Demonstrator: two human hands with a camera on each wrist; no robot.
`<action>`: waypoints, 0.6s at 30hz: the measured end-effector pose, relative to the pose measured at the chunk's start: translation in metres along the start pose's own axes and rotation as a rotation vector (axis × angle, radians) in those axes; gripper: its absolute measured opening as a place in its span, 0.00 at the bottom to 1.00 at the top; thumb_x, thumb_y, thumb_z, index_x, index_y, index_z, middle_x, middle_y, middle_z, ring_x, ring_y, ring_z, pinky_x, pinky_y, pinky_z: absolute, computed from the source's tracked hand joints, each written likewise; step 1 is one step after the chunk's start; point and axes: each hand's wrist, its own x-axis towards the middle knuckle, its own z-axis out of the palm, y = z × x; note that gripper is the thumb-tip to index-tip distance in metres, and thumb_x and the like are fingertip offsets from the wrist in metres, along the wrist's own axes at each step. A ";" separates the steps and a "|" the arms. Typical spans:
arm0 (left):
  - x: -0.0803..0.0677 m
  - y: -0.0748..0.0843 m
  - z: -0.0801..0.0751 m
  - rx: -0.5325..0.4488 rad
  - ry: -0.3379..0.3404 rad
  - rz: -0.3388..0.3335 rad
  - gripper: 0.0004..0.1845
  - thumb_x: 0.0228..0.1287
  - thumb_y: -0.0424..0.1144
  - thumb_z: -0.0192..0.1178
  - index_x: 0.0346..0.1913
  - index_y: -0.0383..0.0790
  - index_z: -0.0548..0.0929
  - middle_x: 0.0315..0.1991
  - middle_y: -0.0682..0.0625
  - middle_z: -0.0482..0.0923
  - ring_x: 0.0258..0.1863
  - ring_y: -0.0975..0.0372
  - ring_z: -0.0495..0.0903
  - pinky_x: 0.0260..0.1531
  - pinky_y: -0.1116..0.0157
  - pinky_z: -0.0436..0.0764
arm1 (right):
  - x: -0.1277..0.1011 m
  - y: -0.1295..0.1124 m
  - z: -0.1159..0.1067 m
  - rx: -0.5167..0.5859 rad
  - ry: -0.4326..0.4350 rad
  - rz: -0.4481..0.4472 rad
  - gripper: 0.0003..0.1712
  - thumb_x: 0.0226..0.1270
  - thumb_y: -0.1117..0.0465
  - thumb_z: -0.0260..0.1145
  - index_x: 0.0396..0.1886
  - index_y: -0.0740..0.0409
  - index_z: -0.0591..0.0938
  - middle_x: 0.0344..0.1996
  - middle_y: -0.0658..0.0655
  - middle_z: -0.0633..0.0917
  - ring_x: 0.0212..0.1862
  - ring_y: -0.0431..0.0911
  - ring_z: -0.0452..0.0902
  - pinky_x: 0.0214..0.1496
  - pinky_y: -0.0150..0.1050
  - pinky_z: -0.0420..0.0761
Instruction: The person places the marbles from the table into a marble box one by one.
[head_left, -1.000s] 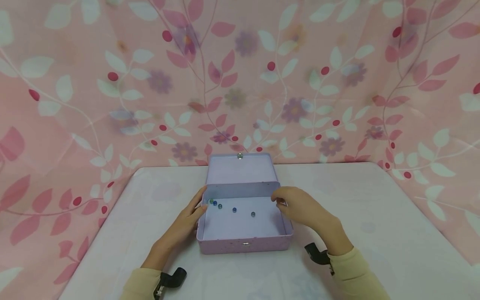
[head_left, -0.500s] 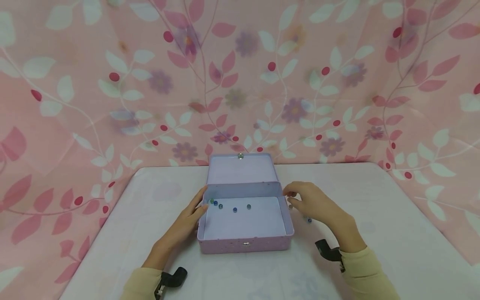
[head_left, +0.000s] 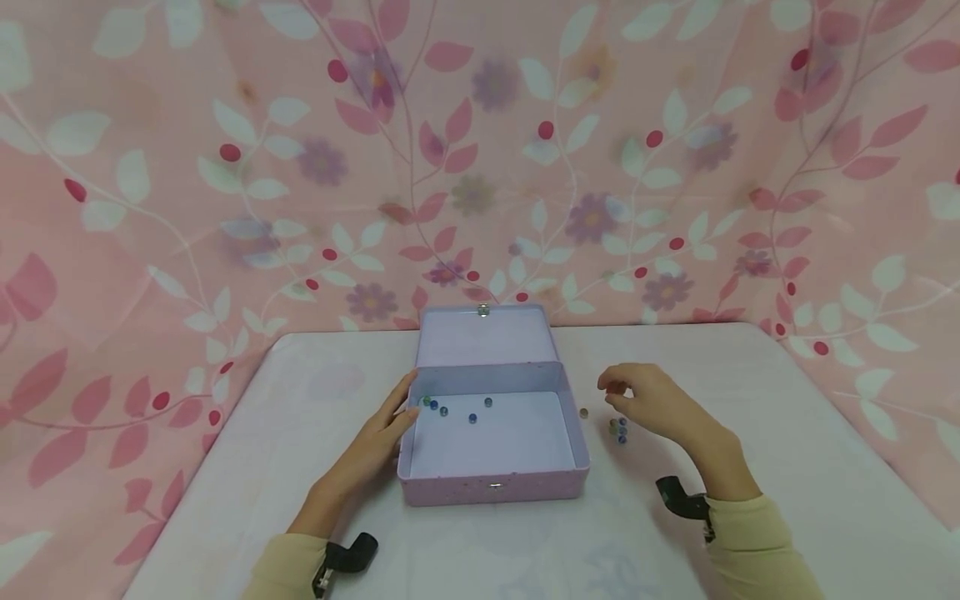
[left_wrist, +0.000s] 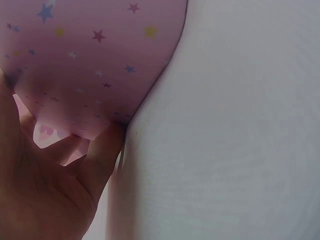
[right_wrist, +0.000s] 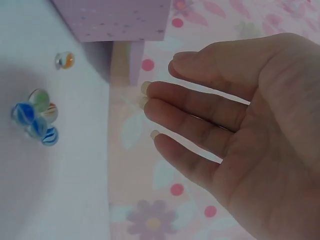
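1. Marbles [head_left: 618, 429] lie in a small cluster on the surface [head_left: 750, 433] just right of an open lilac tin [head_left: 491, 492], with one stray marble [head_left: 583, 412] between cluster and tin; five more marbles [head_left: 472, 418] sit inside the tin toward its back left.
2. Right hand [head_left: 660, 404] hovers above and just behind the cluster, its fingers [right_wrist: 175, 107] relaxed and slightly bent, holding nothing; the wrist view shows an empty palm.
3. Left hand [head_left: 375, 442] rests against the tin's left wall, fingers straight along it, steadying the tin without gripping.
4. Glass marbles look hard, smooth and small: likely light, slippery and quick to roll on a flat top, so a pinch between thumb and fingertip across the middle of one seems the surest hold.
5. Tin appears thin, stiff and light, with star print on its outside and its lid [head_left: 483, 337] propped up at the back.
6. Surface is pale, with a faint floral pattern; a pink curtain [head_left: 225, 167] printed with leaves, berries and flowers hangs behind and to both sides.
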 end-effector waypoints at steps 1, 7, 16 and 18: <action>0.000 0.000 0.000 0.001 -0.002 0.000 0.31 0.78 0.55 0.46 0.76 0.77 0.48 0.81 0.53 0.45 0.77 0.41 0.56 0.64 0.36 0.69 | 0.000 0.002 0.001 -0.007 -0.006 0.001 0.07 0.63 0.69 0.65 0.40 0.59 0.85 0.33 0.51 0.86 0.39 0.44 0.80 0.45 0.47 0.81; 0.000 -0.001 0.001 -0.002 -0.011 0.002 0.30 0.78 0.54 0.45 0.76 0.78 0.47 0.81 0.53 0.47 0.75 0.42 0.60 0.61 0.40 0.74 | 0.002 0.011 0.008 -0.005 -0.069 0.024 0.08 0.62 0.70 0.64 0.40 0.62 0.85 0.29 0.51 0.84 0.35 0.43 0.77 0.38 0.39 0.79; -0.001 0.003 0.001 0.015 0.003 0.006 0.31 0.78 0.52 0.46 0.76 0.77 0.48 0.81 0.54 0.47 0.76 0.41 0.58 0.65 0.37 0.69 | -0.003 0.021 0.018 -0.086 -0.203 0.161 0.15 0.59 0.72 0.60 0.45 0.62 0.85 0.27 0.53 0.79 0.29 0.44 0.71 0.31 0.37 0.73; -0.002 0.003 0.001 0.016 0.004 0.005 0.31 0.78 0.52 0.46 0.76 0.76 0.48 0.81 0.54 0.47 0.76 0.41 0.57 0.64 0.37 0.69 | -0.004 0.022 0.018 -0.094 -0.219 0.173 0.16 0.59 0.73 0.60 0.45 0.61 0.85 0.28 0.54 0.78 0.30 0.45 0.70 0.31 0.38 0.72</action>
